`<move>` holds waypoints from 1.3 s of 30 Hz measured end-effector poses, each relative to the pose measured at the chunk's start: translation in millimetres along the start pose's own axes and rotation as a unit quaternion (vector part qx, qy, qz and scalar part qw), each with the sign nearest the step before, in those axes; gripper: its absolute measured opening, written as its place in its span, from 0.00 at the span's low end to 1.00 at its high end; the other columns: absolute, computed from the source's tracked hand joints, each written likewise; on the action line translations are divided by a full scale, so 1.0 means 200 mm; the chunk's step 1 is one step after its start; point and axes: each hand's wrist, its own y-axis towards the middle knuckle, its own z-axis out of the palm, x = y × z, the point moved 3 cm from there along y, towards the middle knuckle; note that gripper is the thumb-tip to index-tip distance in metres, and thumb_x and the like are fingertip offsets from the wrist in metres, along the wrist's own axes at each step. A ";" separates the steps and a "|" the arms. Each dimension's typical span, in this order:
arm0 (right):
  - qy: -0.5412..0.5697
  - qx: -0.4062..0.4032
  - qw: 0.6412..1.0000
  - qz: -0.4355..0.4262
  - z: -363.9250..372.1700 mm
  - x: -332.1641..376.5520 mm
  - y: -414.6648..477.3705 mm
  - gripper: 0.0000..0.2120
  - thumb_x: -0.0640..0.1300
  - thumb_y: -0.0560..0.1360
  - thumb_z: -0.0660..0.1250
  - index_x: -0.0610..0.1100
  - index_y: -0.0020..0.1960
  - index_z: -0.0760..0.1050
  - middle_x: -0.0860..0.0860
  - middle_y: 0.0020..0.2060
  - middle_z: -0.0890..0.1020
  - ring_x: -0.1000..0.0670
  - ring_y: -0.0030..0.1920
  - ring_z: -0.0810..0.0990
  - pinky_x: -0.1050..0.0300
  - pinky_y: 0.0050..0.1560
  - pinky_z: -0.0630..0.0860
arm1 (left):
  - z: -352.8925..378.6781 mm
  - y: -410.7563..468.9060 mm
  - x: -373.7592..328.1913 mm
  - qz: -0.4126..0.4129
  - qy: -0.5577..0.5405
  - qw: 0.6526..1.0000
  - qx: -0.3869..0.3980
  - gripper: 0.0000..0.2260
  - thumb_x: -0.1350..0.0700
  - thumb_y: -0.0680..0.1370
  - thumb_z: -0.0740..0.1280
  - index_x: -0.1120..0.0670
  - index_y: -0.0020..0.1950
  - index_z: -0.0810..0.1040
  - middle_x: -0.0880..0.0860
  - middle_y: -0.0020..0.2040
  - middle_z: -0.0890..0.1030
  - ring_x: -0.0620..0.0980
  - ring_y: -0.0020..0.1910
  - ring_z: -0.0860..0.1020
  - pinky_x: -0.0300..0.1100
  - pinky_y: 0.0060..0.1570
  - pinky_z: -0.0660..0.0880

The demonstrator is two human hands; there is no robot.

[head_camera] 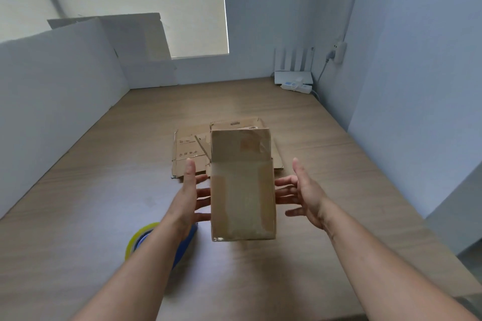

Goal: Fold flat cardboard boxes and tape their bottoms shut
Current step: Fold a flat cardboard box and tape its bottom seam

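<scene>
A folded brown cardboard box (242, 187) is held above the table between both hands, with clear tape along the face turned toward me. My left hand (191, 190) has straight fingers reaching behind the box's left side. My right hand (300, 190) has spread fingers at its right side. Whether the fingertips touch the box is hidden. A pile of flat cardboard boxes (190, 154) lies on the table behind it. A tape roll with a blue dispenser (140, 240) sits under my left forearm, partly hidden.
The wooden table (326, 164) runs to white walls on the left, back and right. A white router (292, 75) and a power strip (297, 87) sit at the back right corner. White boards (65, 73) stand along the left side.
</scene>
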 end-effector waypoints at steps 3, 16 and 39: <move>-0.043 -0.007 0.999 -0.010 0.04 0.03 -0.02 0.41 0.77 0.68 0.47 0.44 0.51 0.79 0.46 0.41 0.86 0.48 0.47 0.84 0.47 0.47 0.77 | -0.01 -0.01 0.01 0.002 0.042 0.999 0.015 0.44 0.19 0.57 0.50 0.51 0.52 0.80 0.51 0.39 0.85 0.48 0.39 0.84 0.42 0.31 0.78; -0.191 -0.011 0.981 -0.032 0.18 0.07 -0.04 0.38 0.77 0.62 0.62 0.47 0.58 0.72 0.49 0.51 0.80 0.46 0.49 0.81 0.52 0.43 0.78 | 0.00 -0.05 0.03 0.003 0.122 0.992 0.025 0.25 0.38 0.78 0.61 0.47 0.71 0.65 0.53 0.63 0.76 0.55 0.59 0.77 0.56 0.57 0.77; -0.347 -0.205 0.893 -0.199 0.21 0.13 -0.14 0.23 0.48 0.79 0.60 0.44 0.28 0.58 0.49 0.24 0.63 0.46 0.29 0.64 0.53 0.30 0.58 | 0.00 -0.11 0.00 0.037 0.317 0.948 0.010 0.11 0.53 0.79 0.59 0.49 0.62 0.69 0.53 0.45 0.78 0.53 0.44 0.80 0.54 0.46 0.81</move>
